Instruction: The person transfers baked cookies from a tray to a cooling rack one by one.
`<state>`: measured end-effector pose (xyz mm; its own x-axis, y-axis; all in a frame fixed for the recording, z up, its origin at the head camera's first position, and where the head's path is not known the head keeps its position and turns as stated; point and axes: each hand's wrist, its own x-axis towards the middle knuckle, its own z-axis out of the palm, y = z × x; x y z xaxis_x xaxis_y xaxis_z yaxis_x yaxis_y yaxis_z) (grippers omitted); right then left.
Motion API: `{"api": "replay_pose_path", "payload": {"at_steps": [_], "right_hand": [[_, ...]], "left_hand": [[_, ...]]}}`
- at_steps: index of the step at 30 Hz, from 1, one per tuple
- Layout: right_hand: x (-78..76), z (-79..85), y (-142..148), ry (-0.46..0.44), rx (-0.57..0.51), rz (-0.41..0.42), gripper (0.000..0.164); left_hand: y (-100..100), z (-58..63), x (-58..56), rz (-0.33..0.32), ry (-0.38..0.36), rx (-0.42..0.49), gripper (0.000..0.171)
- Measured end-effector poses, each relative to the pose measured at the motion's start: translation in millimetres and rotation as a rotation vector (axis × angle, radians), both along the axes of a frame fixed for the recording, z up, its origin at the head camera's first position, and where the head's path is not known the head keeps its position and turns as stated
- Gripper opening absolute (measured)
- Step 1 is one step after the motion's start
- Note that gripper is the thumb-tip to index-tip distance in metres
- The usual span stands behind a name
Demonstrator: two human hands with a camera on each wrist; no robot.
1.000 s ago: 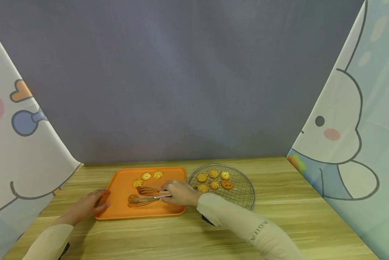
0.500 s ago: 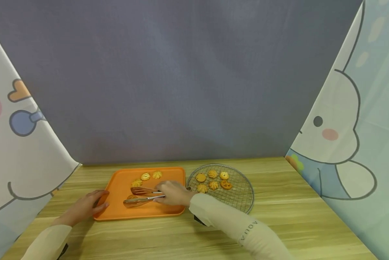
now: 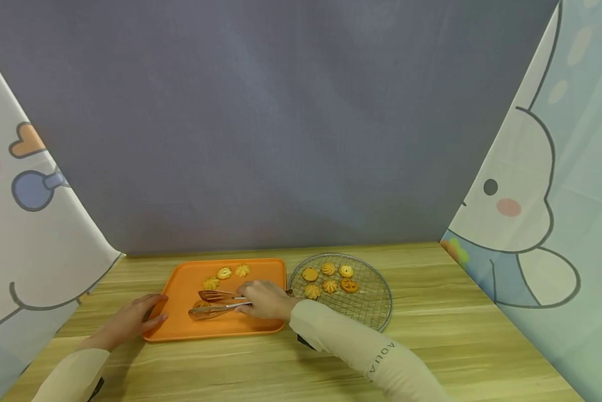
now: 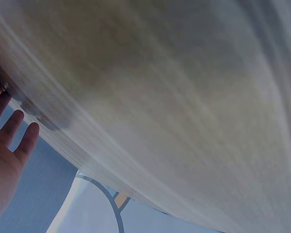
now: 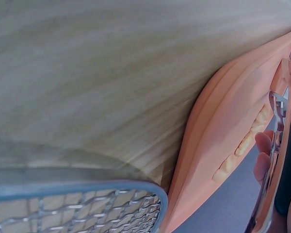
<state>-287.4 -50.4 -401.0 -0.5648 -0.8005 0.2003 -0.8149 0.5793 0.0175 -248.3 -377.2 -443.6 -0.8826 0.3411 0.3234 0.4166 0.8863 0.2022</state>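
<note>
My right hand [image 3: 266, 298] grips metal kitchen tongs [image 3: 210, 295] over the orange tray [image 3: 175, 285], their slotted ends pointing left. Between and beneath those ends lies a brown pretzel-shaped cookie [image 3: 201, 304], partly covered by the tongs. The right wrist view catches the tongs' handle [image 5: 276, 155] along my fingers, at its right edge. My left hand [image 3: 132, 321] rests at the tray's left rim, fingers extended; the left wrist view shows these fingers [image 4: 26, 141] spread and fairly straight. Piped cookies [image 3: 224, 273] lie toward the back of the tray.
A round wire rack [image 3: 366, 307] stands right of the tray, with several cookies [image 3: 329, 286] on its left and back parts. Both sit on a wood-grain table [image 3: 431, 312]. A grey cloth wall [image 3: 281, 139] rises behind, with cartoon-printed panels [image 3: 512, 184] at the sides.
My right hand has moved the tongs slightly left, so their ends now reach past the pretzel-shaped cookie. My left hand stays at the tray's rim.
</note>
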Motion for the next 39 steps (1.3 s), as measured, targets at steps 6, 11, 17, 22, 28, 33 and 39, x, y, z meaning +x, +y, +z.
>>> {"api": "replay_pose_path", "payload": {"at_steps": [6, 11, 17, 22, 28, 33, 39], "right_hand": [[1.6, 0.5, -3.7, 0.026, 0.009, -0.004, 0.036], [2.0, -2.0, -6.1, 0.053, -0.002, 0.013, 0.034], [2.4, -3.0, -6.5, 0.066, -0.001, 0.020, 0.032], [1.3, -3.9, -5.7, 0.072, -0.009, 0.029, 0.032], [1.0, -3.0, -2.7, 0.057, -0.038, 0.043, 0.034], [-0.7, -3.1, -0.2, 0.057, -0.056, 0.060, 0.034], [-1.8, -2.1, 2.6, 0.058, -0.056, 0.063, 0.033]], "left_hand": [[0.2, 0.3, 0.5, 0.004, -0.001, 0.003, 0.044], [0.4, 0.0, 0.5, 0.002, -0.003, -0.003, 0.044], [0.6, -0.1, 0.6, 0.006, -0.003, -0.002, 0.044], [0.9, 0.5, 0.5, 0.008, 0.001, -0.006, 0.044], [0.3, 0.4, -0.5, 0.006, -0.001, -0.008, 0.044], [-0.9, -0.6, -2.1, -0.008, 0.013, -0.007, 0.044], [0.1, 0.3, -0.7, -0.001, 0.000, -0.007, 0.044]]}}
